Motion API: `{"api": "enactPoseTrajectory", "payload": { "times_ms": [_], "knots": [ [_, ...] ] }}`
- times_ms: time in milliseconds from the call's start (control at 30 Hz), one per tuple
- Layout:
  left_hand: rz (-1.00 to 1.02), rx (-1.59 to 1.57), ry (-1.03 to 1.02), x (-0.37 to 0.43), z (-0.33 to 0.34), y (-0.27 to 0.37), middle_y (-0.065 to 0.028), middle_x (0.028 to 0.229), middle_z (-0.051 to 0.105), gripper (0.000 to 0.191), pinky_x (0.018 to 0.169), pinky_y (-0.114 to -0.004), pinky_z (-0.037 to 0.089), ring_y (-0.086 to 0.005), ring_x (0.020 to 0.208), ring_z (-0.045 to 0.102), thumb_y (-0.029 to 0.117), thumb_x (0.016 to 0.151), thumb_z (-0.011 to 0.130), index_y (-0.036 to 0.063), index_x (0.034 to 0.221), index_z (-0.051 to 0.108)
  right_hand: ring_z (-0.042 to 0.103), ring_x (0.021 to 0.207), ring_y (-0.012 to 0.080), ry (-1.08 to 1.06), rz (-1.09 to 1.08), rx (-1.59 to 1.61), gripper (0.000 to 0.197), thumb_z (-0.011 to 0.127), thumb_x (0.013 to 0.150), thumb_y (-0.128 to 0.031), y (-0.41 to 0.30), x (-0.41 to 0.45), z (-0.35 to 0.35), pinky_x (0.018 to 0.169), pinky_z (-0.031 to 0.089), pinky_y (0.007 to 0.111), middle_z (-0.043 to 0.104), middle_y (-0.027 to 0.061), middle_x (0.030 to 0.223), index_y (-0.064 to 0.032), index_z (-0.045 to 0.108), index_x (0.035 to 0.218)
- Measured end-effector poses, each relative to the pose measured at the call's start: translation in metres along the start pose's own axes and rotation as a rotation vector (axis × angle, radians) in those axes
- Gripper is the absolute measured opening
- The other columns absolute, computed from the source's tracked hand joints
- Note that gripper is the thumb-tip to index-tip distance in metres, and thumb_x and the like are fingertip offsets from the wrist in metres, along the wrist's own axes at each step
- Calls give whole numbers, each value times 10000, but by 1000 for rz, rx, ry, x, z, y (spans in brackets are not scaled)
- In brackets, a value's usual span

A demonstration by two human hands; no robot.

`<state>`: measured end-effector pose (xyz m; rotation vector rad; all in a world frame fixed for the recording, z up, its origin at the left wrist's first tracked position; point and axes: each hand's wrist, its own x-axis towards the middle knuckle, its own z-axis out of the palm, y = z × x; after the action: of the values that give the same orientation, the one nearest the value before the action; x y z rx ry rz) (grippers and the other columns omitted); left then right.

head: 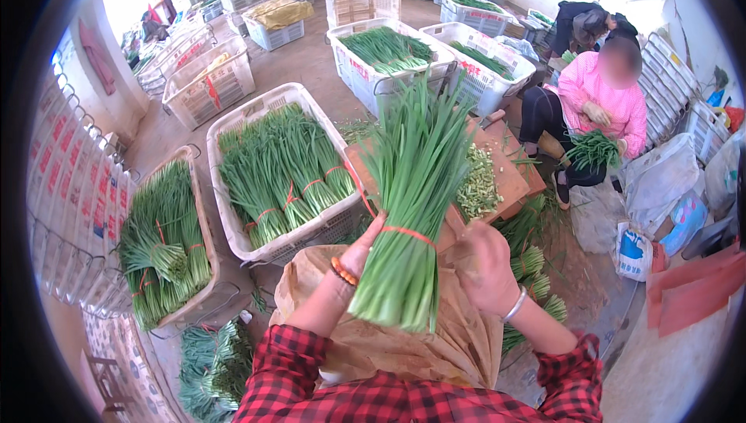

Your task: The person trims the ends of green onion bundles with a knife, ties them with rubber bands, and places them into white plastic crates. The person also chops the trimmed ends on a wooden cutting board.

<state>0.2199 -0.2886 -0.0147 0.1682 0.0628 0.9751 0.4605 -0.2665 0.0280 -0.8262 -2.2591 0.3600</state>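
A large bundle of garlic chives [408,207], tied with a red band [410,235], stands out in front of me, its leaves pointing away and its pale cut ends towards me. My left hand [362,251] grips its left side close to the band; the fingers are partly hidden behind the stems. To the right of the bundle, my right hand [484,265] is blurred, its fingers bent, and whether it touches anything cannot be told. Behind the bundle is a wooden board [513,181] with a pile of chopped stem ends [479,184]. A brown cloth [419,359] covers my lap.
A white plastic crate [291,254] of tied chives stands ahead left, another crate [204,242] farther left. More bundles lie on the floor at lower left [215,365] and right [530,271]. A seated co-worker [606,97] holds chives at the right. Several crates stand behind.
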Motion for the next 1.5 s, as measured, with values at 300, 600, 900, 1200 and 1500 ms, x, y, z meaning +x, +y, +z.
{"api": "enactPoseTrajectory", "payload": {
  "times_ms": [300, 600, 900, 1200, 1500],
  "knots": [
    [289, 1107, 553, -25, -12, -15, -85, 1243, 437, 630, 956, -315, 346, -177, 1114, 449, 295, 848, 560, 25, 1331, 259, 558, 893, 124, -400, 817, 1291, 503, 639, 788, -274, 8, 28, 72, 826, 444, 257, 579, 48, 1004, 8, 450, 1158],
    [341, 623, 427, -42, -45, -36, -48, 1128, 542, 489, 899, -319, 411, -157, 1013, 521, 274, 822, 593, 40, 1220, 432, 431, 1097, 156, -386, 688, 1246, 845, 734, 660, -216, -18, -16, 92, 945, 342, 292, 441, 70, 1209, 0, 259, 1324],
    [516, 474, 528, -34, -35, -48, -52, 1107, 555, 396, 906, -323, 399, -163, 1005, 526, 168, 813, 596, 27, 1164, 480, 445, 1081, 169, -205, 595, 1067, 735, 716, 692, -109, -24, 12, 97, 930, 372, 316, 445, 71, 1183, -9, 281, 1276],
    [479, 621, 436, -40, -49, -37, -77, 1284, 405, 638, 948, -326, 375, -170, 1105, 456, 201, 815, 608, 75, 1322, 242, 493, 1031, 221, 7, 428, 715, 734, 745, 627, -98, -51, 18, 106, 906, 386, 348, 484, 126, 1109, 13, 311, 1208],
    [500, 399, 561, -28, -31, -43, -78, 1067, 578, 376, 851, -310, 448, -163, 935, 566, 142, 810, 572, 0, 1149, 490, 483, 1024, 172, 74, 599, 1025, 667, 683, 721, -58, -34, 39, 91, 895, 395, 325, 481, 84, 1133, 4, 280, 1249]
  ]
}}
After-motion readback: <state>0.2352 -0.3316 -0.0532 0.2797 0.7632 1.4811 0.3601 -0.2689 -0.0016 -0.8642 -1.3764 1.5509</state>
